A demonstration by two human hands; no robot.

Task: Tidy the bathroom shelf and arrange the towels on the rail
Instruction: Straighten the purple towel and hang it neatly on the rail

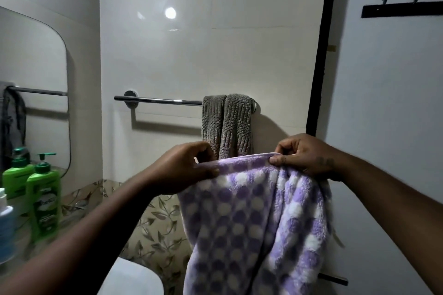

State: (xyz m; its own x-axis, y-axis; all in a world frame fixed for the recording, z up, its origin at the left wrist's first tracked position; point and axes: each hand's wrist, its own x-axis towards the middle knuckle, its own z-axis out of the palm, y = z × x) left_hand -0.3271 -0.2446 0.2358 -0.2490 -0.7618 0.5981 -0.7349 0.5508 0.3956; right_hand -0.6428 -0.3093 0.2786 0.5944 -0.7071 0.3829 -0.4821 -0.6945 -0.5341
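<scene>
Fleece, plush and printed with lilac and white dots, makes up the towel [251, 223] held up below the chrome rail [163, 100] and in front of it. Its hemmed top edge is stretched roughly level between the two hands, and the rest hangs in soft folds that run out of the bottom of the view. The left hand [184, 167] pinches the hem's left end between thumb and curled fingers. The right hand [304, 154], apart from it, pinches the right end, where the cloth bunches thickest. The rail is a thin, round, polished bar on glossy pale wall tiles. A grey ribbed towel [227, 122] is draped over its right end in two narrow hanging strips, and the lilac towel hides their lower ends. Left of the rail hangs a mirror [36, 79] with rounded corners, showing a second bar and dark cloth in reflection. Below and left of the rail, a blurred shelf [76, 206] carries a green plastic pump bottle [44, 191] with a darker green pump. A second green bottle [18, 175] shows behind it, though whether that is a real bottle or a reflection is hard to tell. A blue-and-white bottle [6, 223] is cut off by the left edge, and no label can be read. Beneath the rail run leaf-patterned tiles [155, 235], and a smooth white rounded form [131, 280] is cut off at the bottom. Right of the rail stand a dark vertical strip [321, 55] and a black hook rack [402, 8].
</scene>
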